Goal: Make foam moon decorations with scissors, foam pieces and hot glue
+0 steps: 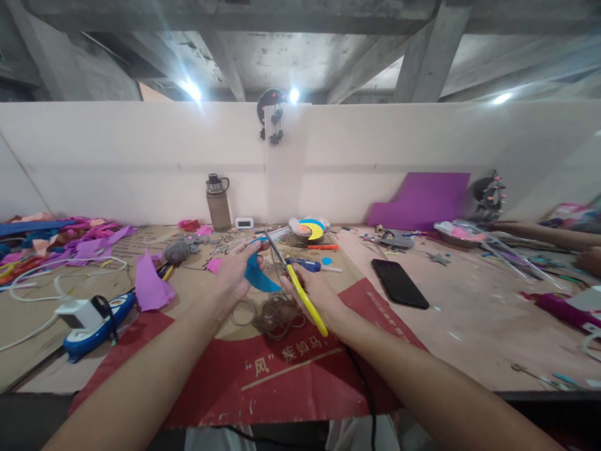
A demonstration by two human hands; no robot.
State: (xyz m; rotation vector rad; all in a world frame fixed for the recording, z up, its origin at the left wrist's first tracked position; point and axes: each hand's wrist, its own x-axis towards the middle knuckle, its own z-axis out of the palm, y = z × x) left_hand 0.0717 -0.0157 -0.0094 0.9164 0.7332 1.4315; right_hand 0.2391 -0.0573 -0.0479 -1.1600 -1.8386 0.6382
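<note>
My left hand is closed on a piece of blue felt, which hangs down from the fingers toward the right. In my right hand is a pair of scissors with yellow handles. Their blades point up and away, close beside the blue piece; whether they touch it I cannot tell. Below both hands a tangle of grey-brown cord lies on the red and brown cardboard. Just beyond the hands are a blue glue gun and a yellow crescent on blue.
Felt scraps are heaped at the left, behind a blue power strip with a white charger. A bottle stands against the white partition. To the right lie a black phone and purple sheet. Another person's arm reaches in at far right.
</note>
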